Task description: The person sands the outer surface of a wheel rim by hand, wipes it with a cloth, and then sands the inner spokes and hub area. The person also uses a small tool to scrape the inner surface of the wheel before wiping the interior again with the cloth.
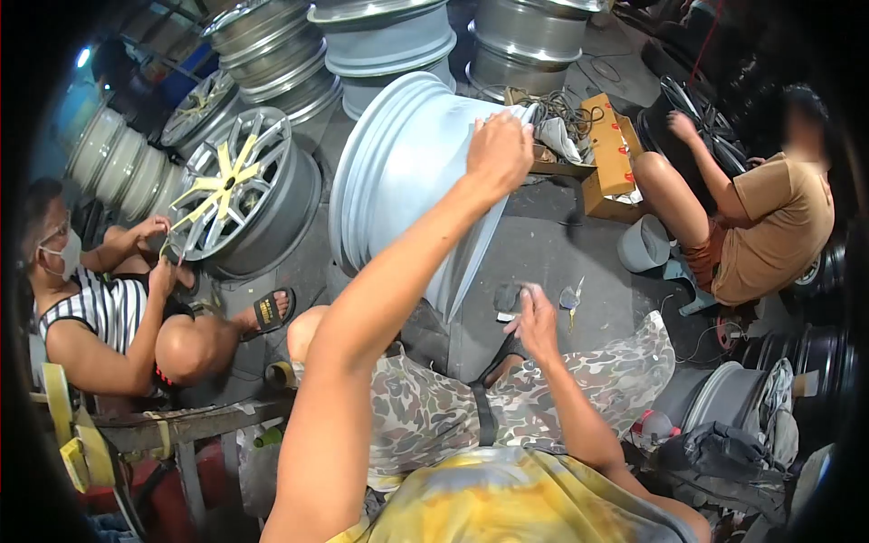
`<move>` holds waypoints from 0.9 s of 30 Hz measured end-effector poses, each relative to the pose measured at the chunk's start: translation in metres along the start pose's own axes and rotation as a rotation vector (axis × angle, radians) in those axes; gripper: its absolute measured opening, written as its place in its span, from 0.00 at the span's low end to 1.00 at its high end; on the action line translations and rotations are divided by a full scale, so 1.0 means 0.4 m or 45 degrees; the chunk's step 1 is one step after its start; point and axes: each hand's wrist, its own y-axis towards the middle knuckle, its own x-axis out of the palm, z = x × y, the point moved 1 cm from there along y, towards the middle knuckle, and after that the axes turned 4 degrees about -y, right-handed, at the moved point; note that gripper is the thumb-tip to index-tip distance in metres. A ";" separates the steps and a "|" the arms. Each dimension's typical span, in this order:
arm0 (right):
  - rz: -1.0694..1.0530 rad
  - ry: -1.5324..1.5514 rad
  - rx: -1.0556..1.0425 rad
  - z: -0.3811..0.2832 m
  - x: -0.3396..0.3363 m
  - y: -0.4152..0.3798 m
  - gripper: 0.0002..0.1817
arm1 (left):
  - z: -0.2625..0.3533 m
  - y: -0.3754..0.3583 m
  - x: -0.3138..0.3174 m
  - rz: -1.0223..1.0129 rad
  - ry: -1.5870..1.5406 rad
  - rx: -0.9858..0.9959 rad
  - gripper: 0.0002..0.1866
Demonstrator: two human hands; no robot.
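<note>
A large pale blue-grey wheel rim stands on its side in front of me. My left hand lies at its upper right edge, fingers bent over the lip and gripping it. My right hand is over my lap, right of the rim's lower edge. Its thumb and fingers are apart, and I see nothing held between them. Just beyond its fingertips is a small dark grey pad on the floor. Another small grey piece with a yellowish strip lies to its right.
At left, a person in a striped top sits by a spoked wheel with yellow tape. On the right, another person crouches at a dark wheel, near a grey bucket and cardboard box. Stacked rims stand behind.
</note>
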 end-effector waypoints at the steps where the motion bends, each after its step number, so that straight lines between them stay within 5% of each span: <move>1: 0.008 0.018 -0.005 0.051 0.011 0.006 0.17 | -0.009 0.001 -0.025 -0.012 -0.101 0.053 0.20; 4: 0.102 0.152 -0.043 0.183 0.038 0.041 0.15 | -0.044 -0.027 -0.174 -0.201 -0.375 -0.137 0.20; 8: 0.032 -0.055 -0.130 0.144 0.031 0.079 0.12 | -0.186 -0.173 -0.334 0.540 -0.155 -0.181 0.19; 10: 0.128 -0.247 -0.220 0.086 0.051 0.065 0.12 | -0.283 -0.293 -0.362 0.626 0.122 -0.156 0.19; 13: -0.091 0.204 -0.095 0.059 0.106 0.045 0.14 | -0.392 -0.478 -0.325 0.413 0.108 -0.477 0.22; 20: -0.290 0.172 -0.320 0.041 0.217 -0.104 0.19 | -0.378 -0.620 -0.314 0.253 0.202 -0.880 0.36; 22: -0.266 -0.318 -0.578 0.054 0.226 -0.101 0.23 | -0.409 -0.662 -0.307 0.339 0.258 -0.815 0.38; 27: -0.493 -0.464 -0.444 0.103 0.213 -0.062 0.26 | -0.354 -0.694 -0.314 0.254 0.121 -0.892 0.38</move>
